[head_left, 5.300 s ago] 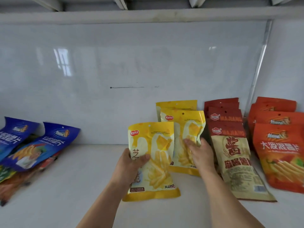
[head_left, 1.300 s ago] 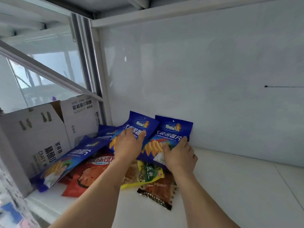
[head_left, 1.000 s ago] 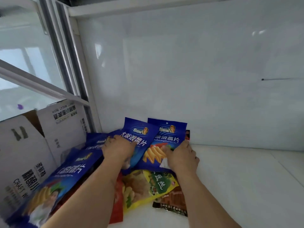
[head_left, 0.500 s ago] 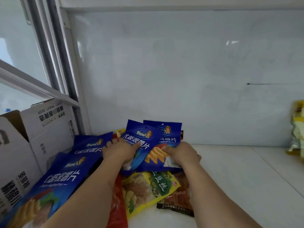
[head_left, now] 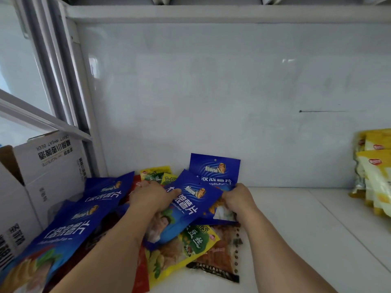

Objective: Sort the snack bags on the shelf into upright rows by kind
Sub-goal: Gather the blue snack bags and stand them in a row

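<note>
A heap of snack bags lies at the left end of the white shelf (head_left: 306, 240). My left hand (head_left: 151, 196) grips the left edge of a tilted blue chip bag (head_left: 186, 206). My right hand (head_left: 238, 200) holds the lower part of a second blue chip bag (head_left: 214, 169), which stands upright against the back wall behind the first. Two more blue bags (head_left: 63, 227) lie slanted at the left. Under the held bags lie a yellow-green bag (head_left: 182, 248) and a dark orange bag (head_left: 220, 256).
An open cardboard box (head_left: 36, 180) stands left of the heap beyond the shelf post. Upright yellow bags (head_left: 372, 172) stand in a row at the far right. More yellow-green bags (head_left: 157, 174) poke up behind the heap.
Both hands have lifted the two blue bags a little out of the heap and shifted them right. The rear bag now stands higher against the wall.
</note>
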A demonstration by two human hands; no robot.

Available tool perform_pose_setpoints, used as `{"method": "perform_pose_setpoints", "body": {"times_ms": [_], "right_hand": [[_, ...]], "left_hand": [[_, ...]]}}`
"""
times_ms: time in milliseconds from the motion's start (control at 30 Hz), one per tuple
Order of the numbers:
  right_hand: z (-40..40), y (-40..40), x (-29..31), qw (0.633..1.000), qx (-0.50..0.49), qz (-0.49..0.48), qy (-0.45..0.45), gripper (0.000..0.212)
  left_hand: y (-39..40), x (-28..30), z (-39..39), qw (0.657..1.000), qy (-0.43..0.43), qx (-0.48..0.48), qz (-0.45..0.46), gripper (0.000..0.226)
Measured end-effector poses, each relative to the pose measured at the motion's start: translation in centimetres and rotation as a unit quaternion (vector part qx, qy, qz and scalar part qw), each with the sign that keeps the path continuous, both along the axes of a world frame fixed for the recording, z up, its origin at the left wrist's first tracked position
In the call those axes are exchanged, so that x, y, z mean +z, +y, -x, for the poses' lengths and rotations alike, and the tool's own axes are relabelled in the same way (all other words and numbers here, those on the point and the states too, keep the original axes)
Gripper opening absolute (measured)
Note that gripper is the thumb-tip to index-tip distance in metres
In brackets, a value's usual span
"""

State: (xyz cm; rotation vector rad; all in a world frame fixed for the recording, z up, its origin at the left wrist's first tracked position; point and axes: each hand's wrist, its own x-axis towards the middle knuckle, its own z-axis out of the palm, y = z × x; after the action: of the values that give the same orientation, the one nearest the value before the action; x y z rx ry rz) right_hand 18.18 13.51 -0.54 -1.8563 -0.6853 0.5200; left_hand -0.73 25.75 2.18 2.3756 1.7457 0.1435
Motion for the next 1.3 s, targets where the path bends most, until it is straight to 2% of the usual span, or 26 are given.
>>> {"method": "perform_pose_setpoints", "body": {"times_ms": [100,267,433,633,900,967,1300], "right_hand": [[-0.4,-0.8,0.1,0.999,0.012,-0.033,0.019,0.028],[-0.6,-2.5,-0.1,0.990,0.018,-0.100,0.099,0.025],[-1.4,-3.8,-0.3,0.981,0.047,-0.121,0.144,0.033],[-2.8,-5.4,-0.7,0.972,0.062,-0.165,0.158,0.036],[-3.8,-8.0,-1.0,0.960,0.061,-0.194,0.193,0.029],[-4.3,-9.3,-0.9,0.960,0.062,-0.194,0.193,0.027],[-8.4,-17.8,0.3,0.981,0.014,-0.176,0.080,0.030]], "left_hand": [[-0.5,0.1,-0.2,0.999,-0.036,-0.007,-0.022,0.090],[-1.9,0.6,-0.6,0.996,-0.093,-0.004,0.012,0.049],[-3.3,0.9,-1.0,0.980,-0.186,0.016,0.072,0.046],[-5.4,1.7,-0.7,0.937,-0.297,0.035,0.178,0.046],[-9.0,0.3,0.0,0.814,-0.490,0.051,0.308,0.026],[-10.2,0.0,-0.3,0.789,-0.527,0.044,0.314,0.022],[-14.5,-1.0,-5.6,0.748,-0.600,-0.089,0.269,0.019]]}}
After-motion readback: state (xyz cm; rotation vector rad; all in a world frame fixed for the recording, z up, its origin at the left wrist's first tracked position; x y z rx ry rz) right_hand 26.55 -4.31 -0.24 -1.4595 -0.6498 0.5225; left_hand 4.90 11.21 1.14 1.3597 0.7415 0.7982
